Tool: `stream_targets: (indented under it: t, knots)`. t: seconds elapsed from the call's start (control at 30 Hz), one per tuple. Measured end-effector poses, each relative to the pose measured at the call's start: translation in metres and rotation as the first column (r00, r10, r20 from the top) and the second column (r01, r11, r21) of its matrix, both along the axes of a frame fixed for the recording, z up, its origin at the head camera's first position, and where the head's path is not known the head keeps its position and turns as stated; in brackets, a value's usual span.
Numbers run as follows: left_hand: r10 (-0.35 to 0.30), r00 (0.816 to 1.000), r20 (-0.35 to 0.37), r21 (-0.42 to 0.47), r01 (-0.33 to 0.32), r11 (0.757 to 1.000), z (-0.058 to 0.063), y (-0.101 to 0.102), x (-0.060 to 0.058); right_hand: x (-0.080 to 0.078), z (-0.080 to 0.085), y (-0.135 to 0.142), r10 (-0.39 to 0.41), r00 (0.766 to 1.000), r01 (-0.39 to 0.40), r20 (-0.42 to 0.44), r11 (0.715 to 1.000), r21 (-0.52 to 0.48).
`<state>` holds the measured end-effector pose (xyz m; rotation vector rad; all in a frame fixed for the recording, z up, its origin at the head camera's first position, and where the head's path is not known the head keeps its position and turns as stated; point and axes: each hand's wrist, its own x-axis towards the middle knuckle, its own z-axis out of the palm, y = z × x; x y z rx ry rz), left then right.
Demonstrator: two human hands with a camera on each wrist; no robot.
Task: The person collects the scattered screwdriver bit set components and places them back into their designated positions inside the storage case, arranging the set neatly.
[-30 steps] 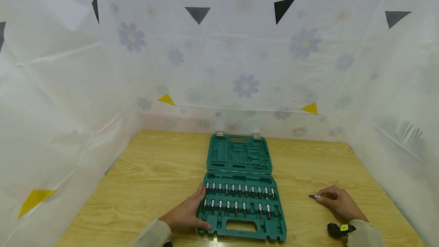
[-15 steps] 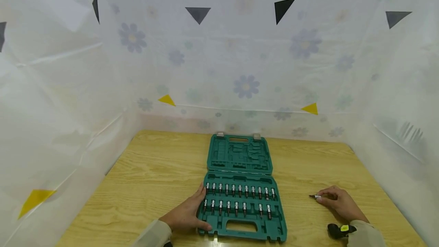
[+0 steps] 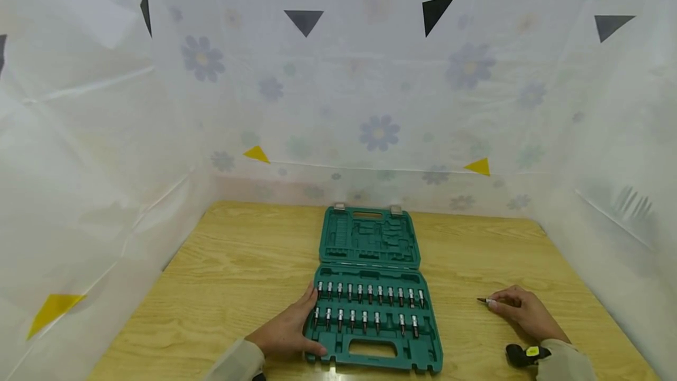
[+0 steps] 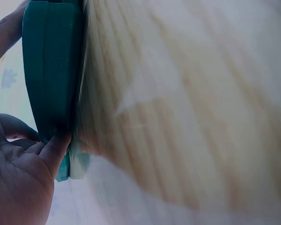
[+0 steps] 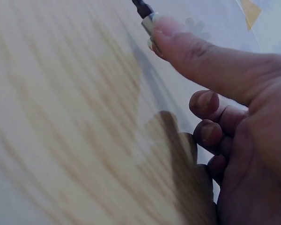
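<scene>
A green plastic case (image 3: 372, 360) lies unfolded on the table. Its near half bears two rows of bit sockets (image 3: 364, 319), with a gap in the front row right of centre. My left hand (image 3: 288, 328) holds the case's left edge, the thumb over the near corner and the fingers along the side; in the left wrist view a fingertip touches the green wall (image 4: 51, 70). Right of the case, my right hand (image 3: 523, 310) pinches one bit socket (image 5: 148, 21) between thumb and finger, its dark tip pointing left. The finger behind is mostly hidden in the right wrist view.
The wooden table (image 3: 238, 251) extends to both sides of the case. Its lid (image 3: 368, 240), with moulded recesses, lies folded back toward the patterned white rear sheet (image 3: 338, 93). A black device with a yellow label (image 3: 520, 355) sits at the right wrist.
The bit socket in my right hand has tilted slightly, its dark tip shifting a little away from me. My left hand and the case stay in place.
</scene>
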<state>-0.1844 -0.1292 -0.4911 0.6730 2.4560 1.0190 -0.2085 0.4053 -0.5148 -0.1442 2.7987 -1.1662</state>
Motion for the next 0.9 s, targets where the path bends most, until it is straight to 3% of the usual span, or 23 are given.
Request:
stream_targets:
  t: [0.6, 0.73, 0.9]
  knots:
    - [0.0, 1.0, 0.008, 0.001, 0.0, 1.0, 0.0, -0.001, 0.001, 0.003, 0.003, -0.005, -0.037, 0.997, 0.038, -0.067, 0.999, 0.015]
    - [-0.001, 1.0, 0.006, 0.005, 0.001, 1.0, 0.001, -0.001, 0.001, 0.001, 0.005, -0.008, -0.015, 0.989, 0.016, -0.148, 1.0, 0.003]
    - [-0.012, 1.0, -0.005, 0.008, 0.012, 1.0, 0.0, -0.001, 0.0, -0.004, 0.007, -0.012, 0.076, 0.963, -0.085, -0.258, 0.996, -0.025]
